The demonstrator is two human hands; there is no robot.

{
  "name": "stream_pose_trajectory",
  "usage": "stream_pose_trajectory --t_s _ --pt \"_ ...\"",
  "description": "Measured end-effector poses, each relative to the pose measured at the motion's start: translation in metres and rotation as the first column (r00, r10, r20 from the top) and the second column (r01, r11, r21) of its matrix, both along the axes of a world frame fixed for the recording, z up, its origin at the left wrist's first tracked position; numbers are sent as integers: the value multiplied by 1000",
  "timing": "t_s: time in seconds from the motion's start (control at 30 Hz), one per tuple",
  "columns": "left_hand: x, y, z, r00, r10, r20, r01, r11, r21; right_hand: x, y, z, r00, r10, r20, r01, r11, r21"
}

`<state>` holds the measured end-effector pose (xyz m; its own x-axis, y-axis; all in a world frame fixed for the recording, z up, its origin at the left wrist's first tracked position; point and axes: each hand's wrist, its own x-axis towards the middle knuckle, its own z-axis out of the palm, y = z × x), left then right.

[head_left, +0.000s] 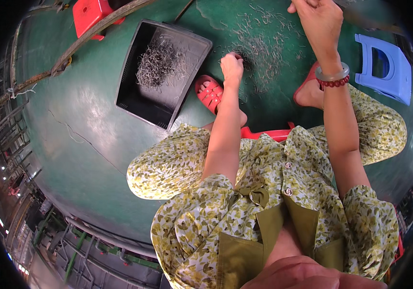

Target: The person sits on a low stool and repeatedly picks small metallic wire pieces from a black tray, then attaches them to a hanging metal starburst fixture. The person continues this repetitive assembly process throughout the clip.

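Note:
Small, thin, bent metal pieces (264, 50) lie scattered over the green floor in front of me. My left hand (232, 67) is low at the left edge of this scatter, its fingers curled together; whatever they hold is hidden. To its left a black plastic tray (194, 45) contains a tangled heap of similar metal pieces (158, 65). Farther right, my right hand (319, 21) is by the scatter's far right side, partly cut off by the upper edge. Its fingers are drawn together, and I cannot make out anything between them. A pale bangle (332, 72) and red beads circle that wrist.
A blue plastic stool (394, 72) lies to the right, and a red stool (88, 17) is at the far left. My feet in red sandals (209, 94) flank the scatter. A red plastic edge (269, 135) shows beneath me. A curved bar (105, 21) crosses the upper left.

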<state>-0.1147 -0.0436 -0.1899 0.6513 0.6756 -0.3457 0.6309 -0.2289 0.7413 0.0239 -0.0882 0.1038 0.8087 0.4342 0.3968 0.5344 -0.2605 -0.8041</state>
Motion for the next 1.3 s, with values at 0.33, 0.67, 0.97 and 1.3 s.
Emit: stream_pose_trajectory --t_s 0.33,0.67,0.97,1.3 --pt "20 -49 5 955 -287 78 249 914 320 11 -17 0 993 -33 112 28 998 49" --pt "28 -5 36 864 -487 131 441 606 -662 26 -27 -3 983 30 179 -31 1000 3" --pt "11 14 31 896 -347 276 387 311 -868 17 -27 0 996 45 73 -48 998 39" --pt "-4 25 23 915 -401 -40 266 676 -688 13 -27 -1 987 47 155 -50 999 14"
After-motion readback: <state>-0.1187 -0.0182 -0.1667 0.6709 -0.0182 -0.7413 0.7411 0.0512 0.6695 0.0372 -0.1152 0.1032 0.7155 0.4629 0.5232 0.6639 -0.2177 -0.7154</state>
